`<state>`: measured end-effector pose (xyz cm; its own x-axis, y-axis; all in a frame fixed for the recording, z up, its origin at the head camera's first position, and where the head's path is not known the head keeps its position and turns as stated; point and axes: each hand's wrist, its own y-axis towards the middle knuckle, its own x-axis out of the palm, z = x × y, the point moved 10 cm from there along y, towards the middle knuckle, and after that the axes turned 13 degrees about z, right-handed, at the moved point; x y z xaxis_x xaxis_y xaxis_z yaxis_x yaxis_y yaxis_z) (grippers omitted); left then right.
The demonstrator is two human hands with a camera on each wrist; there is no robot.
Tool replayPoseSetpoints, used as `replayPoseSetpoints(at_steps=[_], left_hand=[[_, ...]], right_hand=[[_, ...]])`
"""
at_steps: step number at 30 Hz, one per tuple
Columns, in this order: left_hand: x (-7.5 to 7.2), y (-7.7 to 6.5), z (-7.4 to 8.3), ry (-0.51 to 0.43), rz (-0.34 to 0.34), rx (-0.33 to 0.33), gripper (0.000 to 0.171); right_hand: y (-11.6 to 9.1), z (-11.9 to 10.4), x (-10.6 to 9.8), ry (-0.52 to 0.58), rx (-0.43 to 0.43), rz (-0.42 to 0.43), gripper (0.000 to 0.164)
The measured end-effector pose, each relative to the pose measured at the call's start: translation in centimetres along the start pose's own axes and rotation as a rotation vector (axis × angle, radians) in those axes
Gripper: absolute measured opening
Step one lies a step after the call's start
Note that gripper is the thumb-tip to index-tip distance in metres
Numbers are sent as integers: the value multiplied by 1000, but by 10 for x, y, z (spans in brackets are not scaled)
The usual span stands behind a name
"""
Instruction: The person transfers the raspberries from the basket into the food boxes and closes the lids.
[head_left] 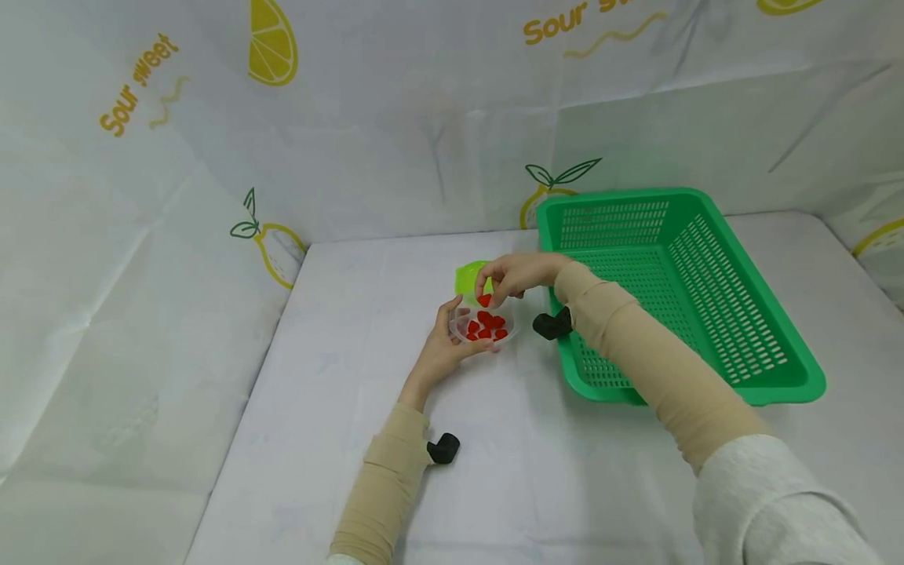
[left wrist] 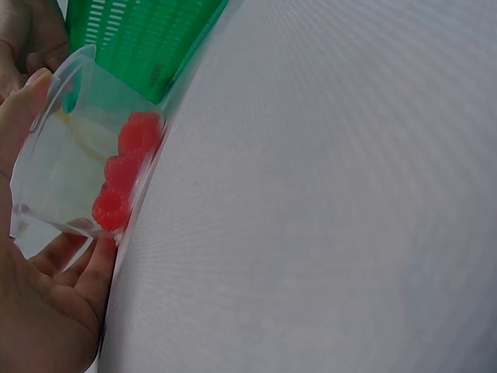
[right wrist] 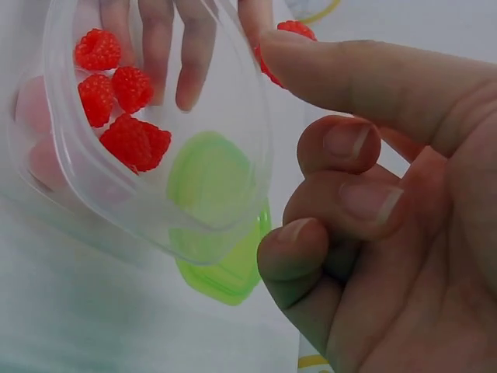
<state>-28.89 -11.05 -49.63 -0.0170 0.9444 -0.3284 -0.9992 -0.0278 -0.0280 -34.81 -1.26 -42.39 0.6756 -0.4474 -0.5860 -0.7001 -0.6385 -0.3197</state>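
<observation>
A clear plastic container stands on the white-covered table with several red raspberries at its bottom. My left hand grips it around the side, thumb near the rim and fingers low down, as the left wrist view shows. Just above the container's opening, my right hand pinches one raspberry between thumb and index finger. Its other fingers are curled in towards the palm. Behind the container lies a bright green lid, partly covered by the right hand in the head view.
A large green perforated basket stands to the right, with the right forearm reaching across it. White cloth printed with lemons hangs behind and at the left of the table. Black wrist mounts stick out from both forearms.
</observation>
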Motion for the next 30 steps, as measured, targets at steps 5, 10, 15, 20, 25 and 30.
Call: replayPoseSetpoints(at_steps=[5, 10, 15, 20, 25, 30], left_hand=[[1, 0, 2, 10, -6, 11, 94], [3, 1, 1, 6, -10, 14, 93], [1, 1, 1, 6, -7, 10, 92], [0, 1, 1, -1, -10, 5, 92], [1, 1, 0, -21, -11, 1, 92], [2, 0, 2, -33, -15, 10, 92]], right_hand=[[5, 3, 8, -9, 14, -18, 23], [8, 5, 14, -30, 25, -22, 23], [11, 6, 15, -31, 24, -13, 24], [10, 7, 16, -33, 24, -22, 25], [9, 8, 19, -36, 23, -44, 25], [7, 7, 19, -52, 15, -40, 30]])
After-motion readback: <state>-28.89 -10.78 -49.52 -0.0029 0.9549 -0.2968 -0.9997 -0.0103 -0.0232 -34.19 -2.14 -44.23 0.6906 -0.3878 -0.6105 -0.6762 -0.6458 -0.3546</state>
